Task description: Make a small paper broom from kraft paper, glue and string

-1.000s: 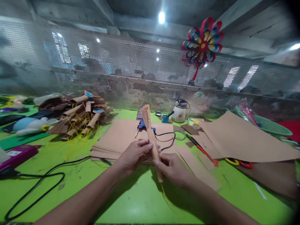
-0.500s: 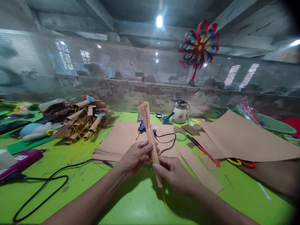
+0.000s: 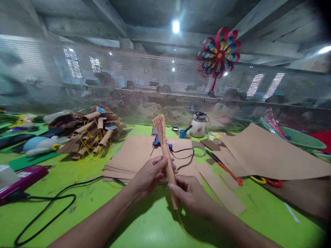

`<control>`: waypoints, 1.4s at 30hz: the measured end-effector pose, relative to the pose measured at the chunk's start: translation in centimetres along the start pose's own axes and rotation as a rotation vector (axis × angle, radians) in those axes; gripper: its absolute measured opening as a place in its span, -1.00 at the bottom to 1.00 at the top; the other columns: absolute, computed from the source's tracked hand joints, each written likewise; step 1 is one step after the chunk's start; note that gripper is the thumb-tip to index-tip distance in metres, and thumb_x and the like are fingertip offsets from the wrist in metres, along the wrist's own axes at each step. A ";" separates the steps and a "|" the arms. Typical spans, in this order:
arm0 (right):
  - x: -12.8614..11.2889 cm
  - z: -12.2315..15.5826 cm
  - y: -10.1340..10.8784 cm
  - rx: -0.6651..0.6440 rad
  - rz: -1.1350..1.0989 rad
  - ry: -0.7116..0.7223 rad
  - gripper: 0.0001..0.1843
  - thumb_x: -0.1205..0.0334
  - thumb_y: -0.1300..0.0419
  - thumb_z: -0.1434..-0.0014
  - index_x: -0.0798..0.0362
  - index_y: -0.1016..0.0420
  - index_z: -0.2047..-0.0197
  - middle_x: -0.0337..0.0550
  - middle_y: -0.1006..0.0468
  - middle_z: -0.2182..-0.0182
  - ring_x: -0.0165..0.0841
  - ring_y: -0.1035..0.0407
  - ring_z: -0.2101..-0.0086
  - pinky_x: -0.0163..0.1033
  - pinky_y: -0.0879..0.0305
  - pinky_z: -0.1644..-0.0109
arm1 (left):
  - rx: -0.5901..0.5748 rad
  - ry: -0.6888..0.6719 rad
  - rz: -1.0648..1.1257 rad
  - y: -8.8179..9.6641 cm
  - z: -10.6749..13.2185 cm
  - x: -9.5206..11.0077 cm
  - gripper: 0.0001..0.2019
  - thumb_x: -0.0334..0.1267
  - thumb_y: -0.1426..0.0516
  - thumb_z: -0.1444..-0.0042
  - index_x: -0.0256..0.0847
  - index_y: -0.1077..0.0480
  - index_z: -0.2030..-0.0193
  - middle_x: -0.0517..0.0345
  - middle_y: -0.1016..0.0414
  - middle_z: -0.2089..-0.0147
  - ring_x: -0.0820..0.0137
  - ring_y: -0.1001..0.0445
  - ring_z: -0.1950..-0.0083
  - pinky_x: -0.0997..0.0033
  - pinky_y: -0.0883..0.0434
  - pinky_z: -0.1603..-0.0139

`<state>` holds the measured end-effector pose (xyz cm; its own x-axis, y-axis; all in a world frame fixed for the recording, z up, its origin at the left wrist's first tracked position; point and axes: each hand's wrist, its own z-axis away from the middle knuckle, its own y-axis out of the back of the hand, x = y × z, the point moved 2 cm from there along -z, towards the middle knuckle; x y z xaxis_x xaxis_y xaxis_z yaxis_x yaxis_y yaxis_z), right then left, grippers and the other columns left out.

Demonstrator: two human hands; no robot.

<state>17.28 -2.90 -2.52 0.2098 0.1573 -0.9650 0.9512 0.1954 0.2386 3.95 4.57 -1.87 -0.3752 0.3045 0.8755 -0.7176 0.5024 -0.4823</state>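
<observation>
Both hands hold a folded, pleated brown paper fan (image 3: 165,151) upright over the green table (image 3: 144,224). My left hand (image 3: 150,174) pinches its middle from the left, fingers closed on it. My right hand (image 3: 190,194) grips its lower end, and a thin yellow string hangs below. The fan's pleated top spreads slightly at the far end. A stack of brown paper sheets (image 3: 134,155) lies just behind the hands.
A pile of finished paper fans with yellow strings (image 3: 93,132) lies at back left. A blue glue gun (image 3: 156,141) with black cord, a glue jar (image 3: 198,124), red-handled scissors (image 3: 224,168), large brown sheets (image 3: 269,155), a green basin (image 3: 301,139) and a perforated screen (image 3: 144,86) surround the work area.
The hands and fan stay almost in place; the fan stands a little more upright and the view has shifted slightly.
</observation>
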 end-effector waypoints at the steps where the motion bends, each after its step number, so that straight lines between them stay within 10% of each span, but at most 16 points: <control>1: 0.0 0.0 0.0 -0.004 0.000 -0.001 -0.71 0.05 -0.11 -0.22 0.12 -0.36 0.38 -0.27 -0.18 0.51 -0.44 -0.03 0.49 -0.29 -0.02 0.45 | 0.002 0.000 -0.007 0.1 0.0 0.0 -0.72 -0.11 -0.31 -0.02 -0.29 -0.50 0.24 0.03 -0.57 0.34 0.36 -0.55 0.30 0.44 -0.45 0.23; 14: 0.6 -0.2 -0.1 0.086 0.045 -0.003 -0.70 0.09 -0.15 -0.18 0.05 -0.24 0.49 -0.31 -0.16 0.56 -0.45 -0.06 0.54 -0.29 -0.01 0.50 | 0.001 0.001 -0.035 -0.3 0.1 -0.2 -0.68 -0.06 -0.23 -0.10 -0.31 -0.51 0.16 -0.15 -0.57 0.11 0.26 -0.54 0.11 0.36 -0.46 0.13; 42: 1.3 -0.3 -0.4 0.145 -0.287 -0.126 -0.45 -0.25 0.00 -0.23 0.12 -0.34 0.36 -0.20 -0.44 0.60 -0.44 -0.32 0.63 -0.33 -0.24 0.52 | -0.038 -0.054 -0.099 -0.6 0.1 -0.7 -0.83 -0.24 -0.28 -0.06 -0.31 -0.49 0.28 -0.02 -0.57 0.28 0.37 -0.53 0.29 0.39 -0.44 0.15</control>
<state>17.12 -2.47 -3.85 -0.0530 -0.0067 -0.9986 0.9959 0.0735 -0.0534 4.61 3.92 -2.19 -0.3350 0.2083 0.9189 -0.7302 0.5590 -0.3929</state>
